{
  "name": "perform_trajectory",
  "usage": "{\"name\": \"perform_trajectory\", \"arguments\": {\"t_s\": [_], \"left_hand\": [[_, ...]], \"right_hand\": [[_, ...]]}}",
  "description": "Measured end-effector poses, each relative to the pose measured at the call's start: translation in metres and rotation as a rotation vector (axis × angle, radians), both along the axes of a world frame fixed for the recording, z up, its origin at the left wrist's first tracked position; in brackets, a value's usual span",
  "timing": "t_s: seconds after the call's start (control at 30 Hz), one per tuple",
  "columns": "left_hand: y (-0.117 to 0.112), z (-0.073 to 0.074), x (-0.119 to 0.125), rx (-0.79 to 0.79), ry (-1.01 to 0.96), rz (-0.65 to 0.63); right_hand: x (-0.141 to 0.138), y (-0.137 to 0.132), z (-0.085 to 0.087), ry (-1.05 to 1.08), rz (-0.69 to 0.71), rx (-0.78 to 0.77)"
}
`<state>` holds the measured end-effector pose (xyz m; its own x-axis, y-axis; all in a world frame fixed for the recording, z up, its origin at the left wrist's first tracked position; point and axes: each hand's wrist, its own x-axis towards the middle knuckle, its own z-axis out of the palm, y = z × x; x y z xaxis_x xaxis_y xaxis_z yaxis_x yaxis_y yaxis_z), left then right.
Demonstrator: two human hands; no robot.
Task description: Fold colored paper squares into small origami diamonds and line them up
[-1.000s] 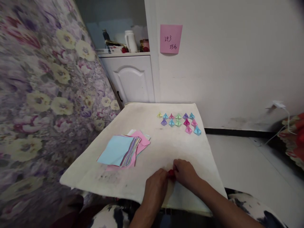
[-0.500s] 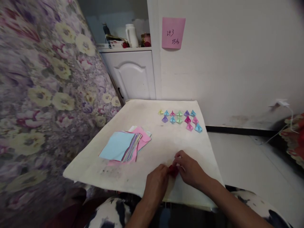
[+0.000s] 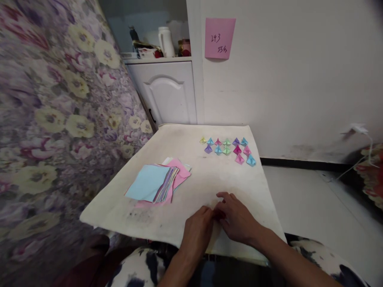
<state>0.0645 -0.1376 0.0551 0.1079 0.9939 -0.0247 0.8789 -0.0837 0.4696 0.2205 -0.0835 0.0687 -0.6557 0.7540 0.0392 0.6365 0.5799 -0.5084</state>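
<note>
A small piece of dark red folded paper (image 3: 219, 215) sits between my two hands, low over the front of the table, mostly covered by fingers. My left hand (image 3: 199, 227) pinches its left side. My right hand (image 3: 235, 215) closes on it from the right, with the index finger arched above. Beyond them, at the table's far right, several small folded paper shapes (image 3: 237, 150) lie in uneven rows, in blue, pink, green, purple and yellow. Left of my hands rests a stack of square paper sheets (image 3: 148, 183), light blue on top, with pink sheets (image 3: 181, 171) sticking out beneath.
The table (image 3: 176, 139) has a cream cover with dark smudges near its front left. A floral curtain (image 3: 74, 99) hangs along the left. Behind stand a white cabinet (image 3: 170, 95) and a wall with a pink note (image 3: 220, 38). A white plug (image 3: 357, 128) juts out at right.
My right hand has shifted slightly, its fingers coming down over the red paper and hiding more of it. My left hand stays nearly in place. The view has tilted a little.
</note>
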Motion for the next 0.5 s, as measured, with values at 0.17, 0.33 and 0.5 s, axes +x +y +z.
{"name": "perform_trajectory", "arguments": {"t_s": [0.17,0.33,0.5], "left_hand": [[-0.0003,-0.0029,0.0008,0.024,0.015,0.006],[-0.0009,-0.0038,-0.0002,0.033,-0.003,-0.001],[-0.0006,-0.0030,0.0006,0.010,0.040,0.006]], "right_hand": [[0.0010,0.0035,-0.0064,-0.036,-0.029,0.018],[0.0017,0.0063,-0.0070,-0.051,-0.037,-0.003],[-0.0022,0.0067,-0.0065,-0.156,-0.089,-0.032]]}}
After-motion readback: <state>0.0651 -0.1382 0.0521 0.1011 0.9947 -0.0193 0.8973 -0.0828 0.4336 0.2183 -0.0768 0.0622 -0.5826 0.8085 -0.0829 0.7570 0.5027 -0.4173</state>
